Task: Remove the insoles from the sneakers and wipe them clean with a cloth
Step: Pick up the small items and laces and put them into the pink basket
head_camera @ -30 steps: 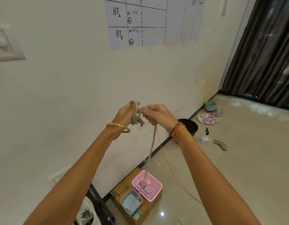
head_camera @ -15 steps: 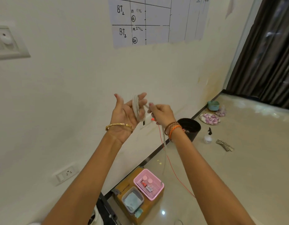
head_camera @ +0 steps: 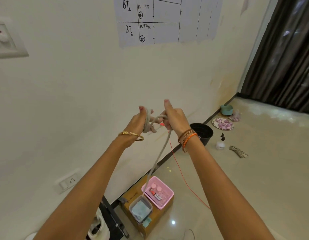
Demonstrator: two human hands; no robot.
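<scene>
Both hands are up at chest height coiling a grey shoelace [head_camera: 155,163], not an insole yet. It's wrapped in loops round the left hand [head_camera: 141,121] fingers, while the right hand [head_camera: 174,116] pinches the strand just beside them, thumb sticking up. The loose tail hangs straight down toward the pink basket [head_camera: 165,201]. The sneaker [head_camera: 98,227] sits way below, nearer the left arm (insoles not visible).

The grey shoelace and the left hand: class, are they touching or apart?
Touching. The head view shows the grey shoelace wound in loops round the fingers of the left hand.
</scene>
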